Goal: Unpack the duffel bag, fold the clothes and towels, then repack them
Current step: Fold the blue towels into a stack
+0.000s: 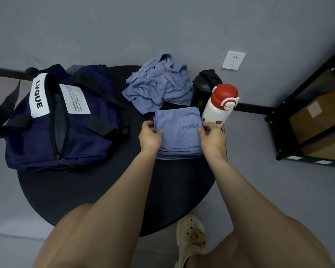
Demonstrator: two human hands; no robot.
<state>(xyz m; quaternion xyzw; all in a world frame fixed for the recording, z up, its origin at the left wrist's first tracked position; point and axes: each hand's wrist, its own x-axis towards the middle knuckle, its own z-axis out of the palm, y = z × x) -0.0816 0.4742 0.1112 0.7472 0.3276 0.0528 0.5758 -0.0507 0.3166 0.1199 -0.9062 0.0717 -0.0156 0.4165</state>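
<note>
A folded blue towel point(179, 132) printed "YOGA" lies on the round black table point(104, 190). My left hand point(150, 135) grips its left edge and my right hand point(211, 137) grips its right edge, fingers curled round the fabric. Behind it lies a crumpled blue towel point(159, 84), unfolded. The navy duffel bag point(56, 120) with a white "LVQUE" label sits at the table's left, its top zip open.
A white bottle with a red cap point(219, 107) and a black bottle point(204, 88) stand right of the towels, close to my right hand. A black shelf holding a cardboard box point(317, 117) stands at the right. A wall socket point(233, 60) is behind.
</note>
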